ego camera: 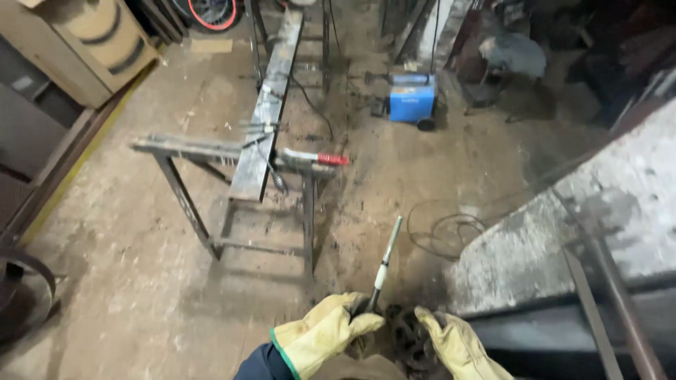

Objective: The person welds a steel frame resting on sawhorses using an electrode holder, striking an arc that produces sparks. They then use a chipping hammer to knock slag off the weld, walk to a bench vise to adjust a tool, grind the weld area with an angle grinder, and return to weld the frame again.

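Both my hands wear yellow leather gloves and sit at the bottom centre of the view. My left hand (331, 331) is closed around the dark lower end of a thin welding rod (385, 264), which sticks up and away with a white band near its middle. My right hand (454, 341) rests just right of it, fingers curled against a dark round metal part (408, 338) between the two gloves. What that part is cannot be made out.
A metal trestle (232, 197) stands ahead with a long steel bar (271, 105) lying across it and a red-handled clamp (317, 158). A blue welding machine (412, 98) sits further back, coiled cable (451, 232) on the dirt floor, a grey slab (605, 211) to the right.
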